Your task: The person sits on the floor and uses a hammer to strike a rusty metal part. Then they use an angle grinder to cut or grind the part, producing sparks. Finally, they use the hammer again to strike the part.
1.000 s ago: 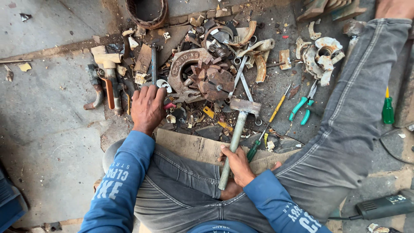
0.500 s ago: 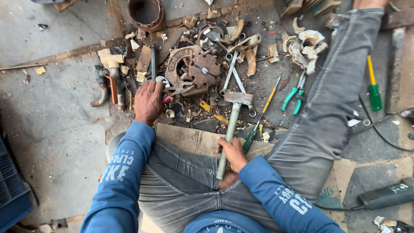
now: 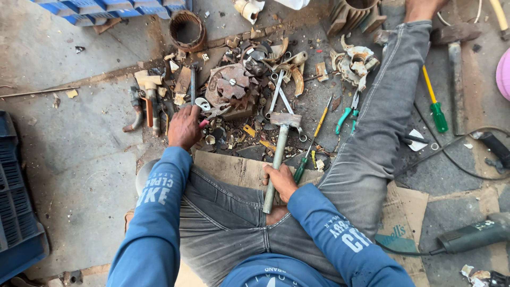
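Observation:
I sit on the floor in grey jeans and blue sleeves. My right hand (image 3: pixel 280 180) grips the handle of a hammer (image 3: pixel 279 146) whose metal head (image 3: pixel 286 119) rests among scrap on the ground. My left hand (image 3: pixel 184 127) is stretched forward, its fingers on small pliers with a pink handle (image 3: pixel 212 112) at the near edge of a rusty round metal housing (image 3: pixel 231 87). Bits of broken metal and wrenches (image 3: pixel 279 95) lie around that housing.
A yellow screwdriver (image 3: pixel 320 122), teal-handled pliers (image 3: pixel 348 112) and a green-yellow screwdriver (image 3: pixel 434 103) lie to the right. A power tool (image 3: pixel 473 234) with a cord sits near right, a blue crate (image 3: pixel 16 212) at left, and a rusty ring (image 3: pixel 187 29) far off. Cardboard (image 3: pixel 234 167) lies under my legs.
The view has shifted, so the scrap pile sits a little farther up and more of the floor to the right shows. My hands keep their places, the right still on the hammer.

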